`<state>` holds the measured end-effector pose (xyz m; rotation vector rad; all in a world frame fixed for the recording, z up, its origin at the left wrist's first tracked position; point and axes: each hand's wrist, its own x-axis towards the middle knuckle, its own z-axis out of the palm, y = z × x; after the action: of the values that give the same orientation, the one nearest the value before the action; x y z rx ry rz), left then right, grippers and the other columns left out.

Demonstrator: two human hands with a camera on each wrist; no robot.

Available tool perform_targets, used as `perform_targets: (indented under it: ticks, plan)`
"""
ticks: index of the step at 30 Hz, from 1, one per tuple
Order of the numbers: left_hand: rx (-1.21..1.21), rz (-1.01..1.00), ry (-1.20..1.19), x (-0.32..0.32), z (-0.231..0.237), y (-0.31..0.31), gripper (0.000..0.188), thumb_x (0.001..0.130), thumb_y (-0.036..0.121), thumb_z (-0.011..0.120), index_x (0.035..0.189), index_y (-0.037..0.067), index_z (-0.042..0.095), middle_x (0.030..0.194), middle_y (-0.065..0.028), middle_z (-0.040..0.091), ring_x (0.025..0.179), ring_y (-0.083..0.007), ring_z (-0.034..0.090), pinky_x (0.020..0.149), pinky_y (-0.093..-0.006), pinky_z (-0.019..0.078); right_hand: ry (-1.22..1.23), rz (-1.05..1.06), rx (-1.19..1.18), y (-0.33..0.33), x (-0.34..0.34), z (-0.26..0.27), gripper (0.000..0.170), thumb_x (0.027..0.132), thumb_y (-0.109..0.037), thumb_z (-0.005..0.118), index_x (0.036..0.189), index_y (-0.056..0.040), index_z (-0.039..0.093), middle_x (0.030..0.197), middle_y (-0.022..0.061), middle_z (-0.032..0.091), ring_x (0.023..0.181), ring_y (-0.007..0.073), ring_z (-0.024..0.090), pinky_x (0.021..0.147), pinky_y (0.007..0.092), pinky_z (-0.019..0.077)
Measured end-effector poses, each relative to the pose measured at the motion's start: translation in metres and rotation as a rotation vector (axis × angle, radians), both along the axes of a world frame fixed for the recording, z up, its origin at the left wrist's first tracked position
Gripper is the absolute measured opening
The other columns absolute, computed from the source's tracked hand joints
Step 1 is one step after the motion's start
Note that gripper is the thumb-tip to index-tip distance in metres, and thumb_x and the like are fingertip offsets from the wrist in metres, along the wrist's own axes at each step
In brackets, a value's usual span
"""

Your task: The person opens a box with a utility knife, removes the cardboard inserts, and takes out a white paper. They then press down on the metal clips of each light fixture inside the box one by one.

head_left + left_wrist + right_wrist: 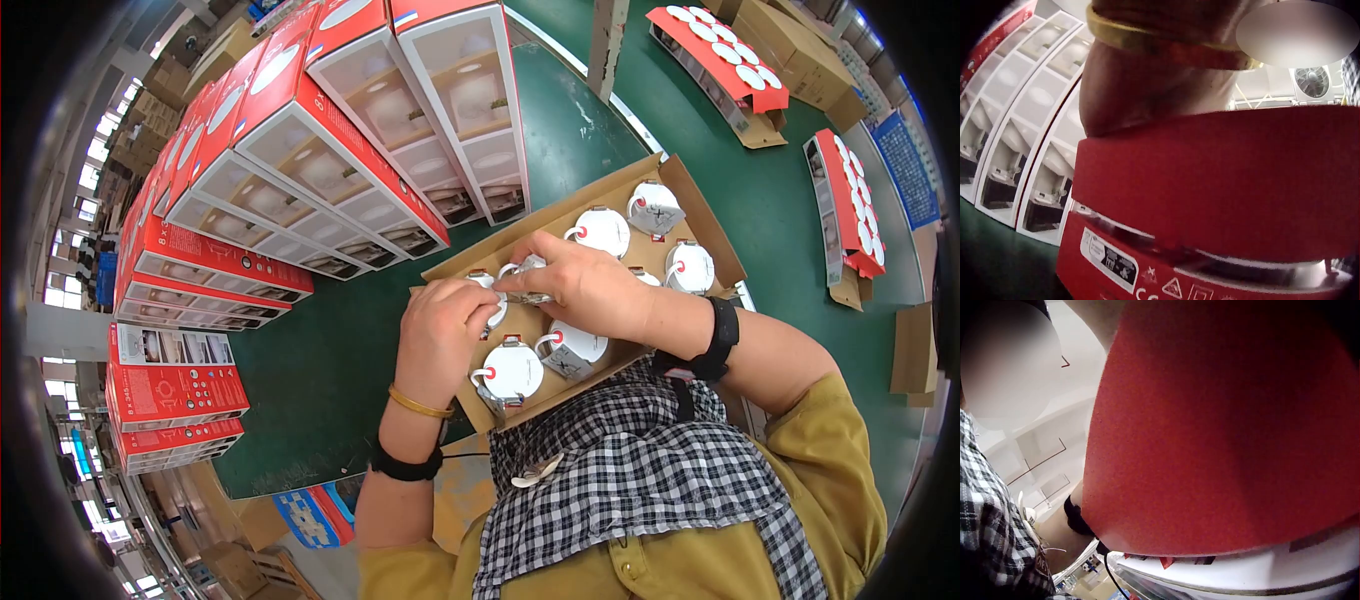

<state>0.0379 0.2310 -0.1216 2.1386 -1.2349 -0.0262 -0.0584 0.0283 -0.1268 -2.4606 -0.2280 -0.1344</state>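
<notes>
Several white round downlights with silver bodies and short white cables stand in an open cardboard carton (715,240). My right hand (590,290) reaches in over the near side and pinches a downlight (537,284) near the carton's left end. At that same end, the bent fingers of my left hand (435,325) hold another downlight (490,318), partly covered by them. The fingertips of both hands are close together. Both wrist views are largely filled by red carton panels; the left one (1210,181) carries printed symbols, while the right one (1222,437) is plain.
Red-and-white printed cartons (330,150) stand in a row at the back left, with more stacked below. The green table (310,400) carries two red trays at the right, the nearer tray (835,215) holding white discs. A metal post (607,50) rises behind the carton.
</notes>
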Motion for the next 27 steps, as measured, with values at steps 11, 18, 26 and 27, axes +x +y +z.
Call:
perform_targets:
  ticks: [11,18,26,27]
  plan:
    - [0.18,-0.173,-0.044,-0.064,0.029,0.024,0.015,0.078,0.015,0.078,0.09,0.009,0.072,0.09,-0.0025,0.07,0.087,-0.0225,0.064,0.079,-0.0376,0.0439,0.014,0.249,0.022,-0.005,-0.056,0.022,0.036,0.074,-0.008,0.078,0.11,-0.0104,0.072,0.105,0.0046,0.061,0.105,0.0248,0.062,0.085,0.0381,0.055]
    - [0.124,-0.064,-0.045,-0.071,0.021,0.017,0.015,0.076,0.011,0.08,0.088,0.009,0.072,0.089,-0.0031,0.07,0.085,-0.023,0.065,0.078,-0.0374,0.0449,-0.024,0.217,0.013,-0.002,-0.055,0.014,0.034,0.075,-0.011,0.078,0.109,-0.0102,0.072,0.099,0.005,0.059,0.102,0.0245,0.062,0.084,0.0377,0.0546]
    - [0.099,-0.07,-0.026,-0.067,0.015,0.016,0.009,0.078,0.009,0.078,0.085,0.009,0.071,0.084,-0.0035,0.07,0.08,-0.0238,0.066,0.075,-0.0368,0.0459,-0.009,0.206,0.03,-0.002,-0.055,0.011,0.033,0.076,-0.011,0.078,0.109,-0.0104,0.073,0.1,0.0048,0.059,0.103,0.0243,0.062,0.086,0.0368,0.0544]
    - [0.099,-0.069,-0.026,-0.067,0.015,0.016,0.009,0.078,0.009,0.078,0.085,0.009,0.071,0.084,-0.0035,0.07,0.08,-0.0238,0.066,0.075,-0.0368,0.0459,-0.009,0.207,0.03,-0.002,-0.054,0.011,0.033,0.076,-0.011,0.078,0.109,-0.0104,0.073,0.1,0.0048,0.059,0.103,0.0243,0.062,0.086,0.0368,0.0544]
